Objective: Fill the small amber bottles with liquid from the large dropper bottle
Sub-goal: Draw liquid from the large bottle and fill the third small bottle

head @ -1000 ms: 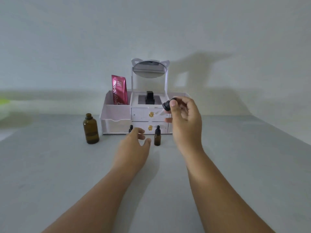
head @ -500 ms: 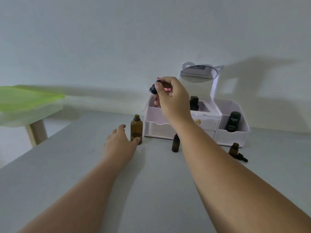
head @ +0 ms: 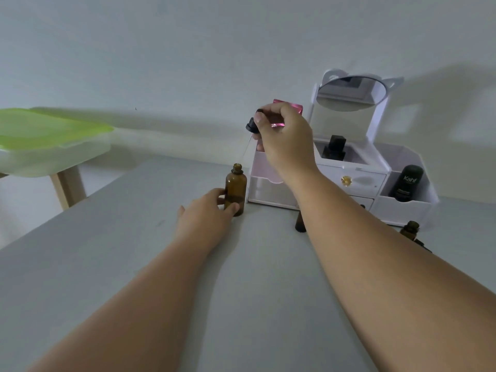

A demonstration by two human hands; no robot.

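The large amber bottle (head: 235,187) stands uncapped on the grey table, left of the white organizer. My left hand (head: 208,216) grips its lower part with thumb and fingers. My right hand (head: 283,138) holds the black-capped dropper (head: 251,126) above the bottle; its thin glass tube slants down toward the open neck without reaching it. One small amber bottle (head: 300,223) is partly hidden behind my right forearm. Another small amber bottle (head: 410,229) stands uncapped at the right, with a black dropper cap (head: 424,247) lying beside it.
A white cosmetic organizer (head: 349,181) with drawers, a tilted mirror (head: 351,93), a pink sachet (head: 288,111), a black bottle (head: 334,147) and a dark Kahf container (head: 408,183) stands against the wall. A green-lidded box (head: 51,140) rests on a wooden stool at the left.
My view swung left. My left hand moved from the small bottles to the large amber bottle and took hold of it. My right hand carried the dropper over above that bottle's neck.
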